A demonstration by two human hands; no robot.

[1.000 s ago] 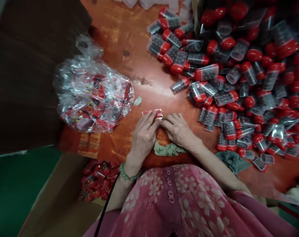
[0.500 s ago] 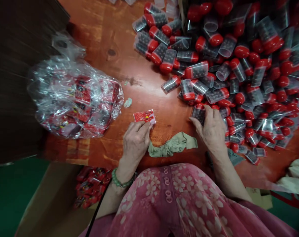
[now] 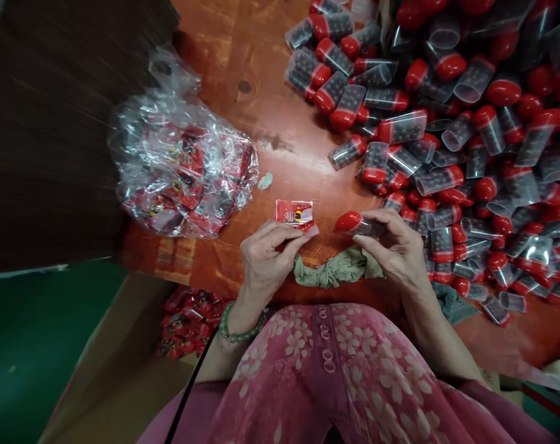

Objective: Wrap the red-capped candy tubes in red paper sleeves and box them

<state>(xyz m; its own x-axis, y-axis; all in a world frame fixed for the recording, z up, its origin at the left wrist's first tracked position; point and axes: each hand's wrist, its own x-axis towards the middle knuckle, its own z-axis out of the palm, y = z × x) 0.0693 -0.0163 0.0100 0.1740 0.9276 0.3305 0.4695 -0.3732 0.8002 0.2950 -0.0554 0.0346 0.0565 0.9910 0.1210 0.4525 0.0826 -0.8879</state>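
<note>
Between the thumb and fingers of my left hand (image 3: 271, 251) is a small red printed packet (image 3: 293, 213), pinched at its lower edge above the table. My right hand (image 3: 395, 246) grips a clear plastic tube with a rounded red end (image 3: 349, 222). Its red end points left, toward the packet, and the two are a short way apart. Part of the tube is hidden by my fingers. Just below both hands, a crumpled green cloth (image 3: 338, 269) lies on the wooden table (image 3: 256, 80).
A big pile of similar red-ended clear tubes (image 3: 440, 180) covers the right side. On the left sits a clear plastic bag (image 3: 182, 160) of red packets. Below the table edge, a cardboard box (image 3: 118, 364) holds more red packets (image 3: 192, 320). A dark panel (image 3: 67, 135) stands at far left.
My right hand has lifted a tube from the edge of the pile and brought it left toward the packet. My left hand keeps hold of the packet. The whole view has shifted somewhat.
</note>
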